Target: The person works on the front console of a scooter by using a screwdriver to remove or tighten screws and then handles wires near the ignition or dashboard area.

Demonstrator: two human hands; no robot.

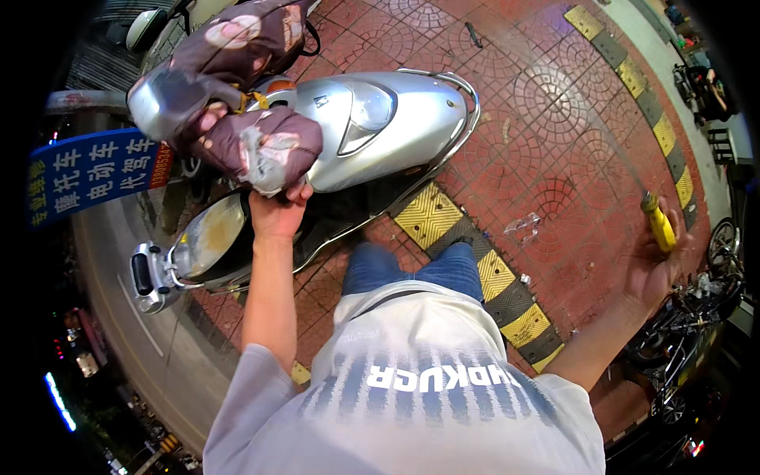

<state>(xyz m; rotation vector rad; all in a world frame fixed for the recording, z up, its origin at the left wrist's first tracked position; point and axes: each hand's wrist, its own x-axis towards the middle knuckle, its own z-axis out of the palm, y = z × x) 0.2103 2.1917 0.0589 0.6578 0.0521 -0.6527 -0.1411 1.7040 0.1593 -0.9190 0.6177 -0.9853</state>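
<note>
A silver scooter (431, 119) stands in front of me, and a padded brown handlebar muff (297, 142) with pale patches and a grey worn end covers its near grip. My left hand (277, 212) is closed at the lower end of this muff, its fingers curled against the fabric and partly hidden by it. Out to the right, my right hand (653, 265) is raised and wrapped round the yellow handle of a screwdriver (659, 226). Its thin shaft points up and away, blurred. The screwdriver is well apart from the scooter.
The scooter's worn seat (218, 233) and rear rack (154, 273) lie to the left. A blue sign (95, 174) stands beyond it near the road. Yellow-and-black kerb ramps (427, 218) cross the red paving. Parked bikes (673, 340) crowd the right, and clear plastic litter (524, 226) lies on the ground.
</note>
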